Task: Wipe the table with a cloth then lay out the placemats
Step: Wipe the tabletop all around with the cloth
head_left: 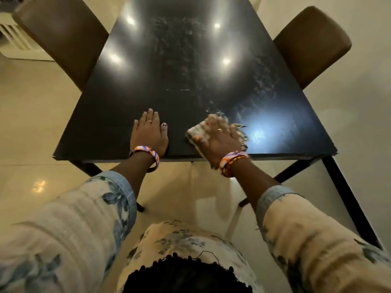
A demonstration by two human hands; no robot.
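Glossy black rectangular table (148, 81) carries both hands near its front edge: right hand (218, 138) presses flat, blurred fingers apparently extended, on the pale folded cloth (195, 132); left hand (149, 132) rests flat just beside, holding nothing.

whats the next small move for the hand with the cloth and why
Probably slide the cloth forward and to the right, under the right hand that presses it flat near the table's front edge. Wet streaks and smears show ahead of it across the dark top's middle and right side, so that area seems unfinished. The left hand rests flat on the table, bracing.
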